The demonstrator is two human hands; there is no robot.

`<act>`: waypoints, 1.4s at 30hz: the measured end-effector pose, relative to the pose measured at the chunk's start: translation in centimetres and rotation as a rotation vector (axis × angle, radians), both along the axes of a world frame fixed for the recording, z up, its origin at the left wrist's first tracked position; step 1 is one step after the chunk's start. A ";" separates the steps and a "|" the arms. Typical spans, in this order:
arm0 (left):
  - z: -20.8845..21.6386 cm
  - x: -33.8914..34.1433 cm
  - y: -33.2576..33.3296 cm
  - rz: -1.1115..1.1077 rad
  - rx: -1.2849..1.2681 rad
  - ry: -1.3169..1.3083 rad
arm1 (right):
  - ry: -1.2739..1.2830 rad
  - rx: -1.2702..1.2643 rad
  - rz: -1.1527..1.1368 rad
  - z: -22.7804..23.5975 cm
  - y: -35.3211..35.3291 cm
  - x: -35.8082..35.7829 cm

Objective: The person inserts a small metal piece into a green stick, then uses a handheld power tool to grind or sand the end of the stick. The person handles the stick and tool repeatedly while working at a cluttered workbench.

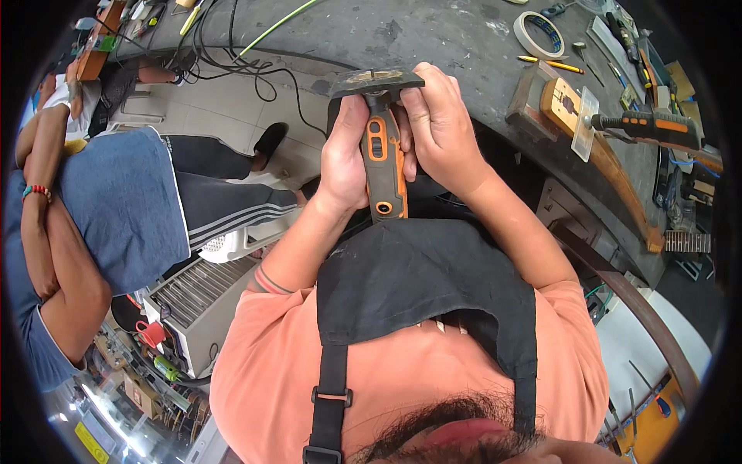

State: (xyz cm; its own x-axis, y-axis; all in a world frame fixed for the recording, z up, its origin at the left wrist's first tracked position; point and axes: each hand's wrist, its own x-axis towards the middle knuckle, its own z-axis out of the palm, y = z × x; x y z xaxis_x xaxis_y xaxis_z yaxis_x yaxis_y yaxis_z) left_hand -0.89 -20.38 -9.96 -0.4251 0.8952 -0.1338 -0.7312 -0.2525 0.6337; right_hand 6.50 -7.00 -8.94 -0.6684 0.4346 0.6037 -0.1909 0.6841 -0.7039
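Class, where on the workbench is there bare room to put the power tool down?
Bare bench lies between the black cables and the tape roll, just beyond both hands. The right end is crowded: wood block, second tool, pencil and hand tools.

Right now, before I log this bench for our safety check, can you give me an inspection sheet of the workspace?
Surface: dark, stained workbench, curved edge.
Job's things: orange and grey power tool with a triangular sanding pad, held upright over the black apron.
Clutter: tape roll, yellow pencil, wooden guitar neck, second orange tool.
Grippers: left hand grips the tool body; right hand is at the pad.
Cables: black cables trail off the bench; a green one too.
Surroundings: another person sits at left, arms folded.
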 end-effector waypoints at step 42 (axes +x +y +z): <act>0.9 0.2 0.1 0.082 -0.090 0.202 | -0.120 0.181 0.088 0.0 2.2 1.3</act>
